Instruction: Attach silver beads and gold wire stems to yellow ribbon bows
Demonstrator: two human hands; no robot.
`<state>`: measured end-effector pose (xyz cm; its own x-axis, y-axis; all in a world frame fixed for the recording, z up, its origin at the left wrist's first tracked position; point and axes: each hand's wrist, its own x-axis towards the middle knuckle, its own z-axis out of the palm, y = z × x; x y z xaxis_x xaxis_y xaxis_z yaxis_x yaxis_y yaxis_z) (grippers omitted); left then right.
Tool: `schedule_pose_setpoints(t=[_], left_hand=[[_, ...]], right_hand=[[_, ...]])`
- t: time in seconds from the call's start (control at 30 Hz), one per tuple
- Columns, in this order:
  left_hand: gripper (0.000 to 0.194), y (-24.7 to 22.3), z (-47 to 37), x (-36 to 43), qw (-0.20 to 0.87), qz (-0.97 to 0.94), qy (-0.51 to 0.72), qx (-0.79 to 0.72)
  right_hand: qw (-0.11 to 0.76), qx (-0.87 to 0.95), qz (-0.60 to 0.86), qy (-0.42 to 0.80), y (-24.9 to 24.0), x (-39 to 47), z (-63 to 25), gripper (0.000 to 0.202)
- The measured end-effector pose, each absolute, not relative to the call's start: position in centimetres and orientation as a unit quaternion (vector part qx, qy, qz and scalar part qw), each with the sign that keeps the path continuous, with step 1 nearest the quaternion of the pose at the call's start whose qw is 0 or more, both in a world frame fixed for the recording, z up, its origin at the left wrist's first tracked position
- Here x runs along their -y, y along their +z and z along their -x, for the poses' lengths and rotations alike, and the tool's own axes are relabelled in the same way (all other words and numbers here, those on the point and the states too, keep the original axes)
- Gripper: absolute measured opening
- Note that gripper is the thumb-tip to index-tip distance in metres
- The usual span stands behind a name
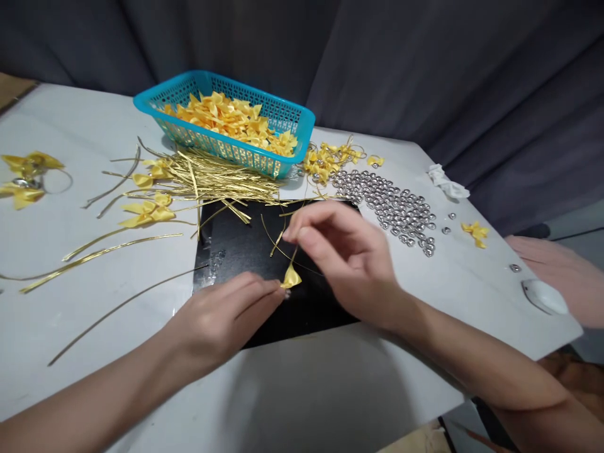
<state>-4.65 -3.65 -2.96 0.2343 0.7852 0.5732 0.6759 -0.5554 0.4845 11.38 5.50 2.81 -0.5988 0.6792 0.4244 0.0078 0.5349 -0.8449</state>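
Note:
Over the black mat [255, 251], my left hand [231, 314] pinches the lower edge of a yellow ribbon flower [292, 277]. A small shiny piece shows just under the flower, by the left fingertips. My right hand [344, 251] is closed in a pinch above it, thumb against forefinger, on a thin gold wire [294, 257] that rises from the flower. Another gold tie [277, 242] lies on the mat near the right fingertips.
A blue basket [226, 148] of yellow flowers stands behind a pile of gold ties [221, 179]. Silver beads [391, 204] spread at right, with a white mouse-like object [545, 297] near the edge. Loose flowers [148, 211] and wires lie left.

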Motion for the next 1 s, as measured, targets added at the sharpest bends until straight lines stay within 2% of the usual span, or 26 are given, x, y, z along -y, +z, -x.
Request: schedule_pose_setpoints(t=[0.3,0.6,0.77,0.9,1.0], left_hand=[[0.024,-3.3,5.5,3.9,0.014,-0.829,0.362,-0.425],[0.024,-3.3,5.6,3.9,-0.009,-0.837,0.344,-0.425],[0.024,-3.3,5.7,3.8,0.003,-0.845,0.337,-0.415],[0.024,-3.0,5.7,3.9,0.015,-0.847,0.336,-0.413],[0.023,-2.8,5.7,3.9,0.015,-0.846,0.341,-0.411]], right_hand=[[0.411,0.704,0.291,0.501,6.1,-6.3,-12.7,0.019],[0.306,0.661,0.313,0.609,7.5,-6.6,-14.3,0.021],[0.327,0.663,0.302,0.602,6.8,-7.3,-14.8,0.024],[0.319,0.551,0.374,0.675,7.5,-7.3,-14.6,0.017],[0.317,0.459,0.408,0.723,8.5,-7.2,-14.5,0.019]])
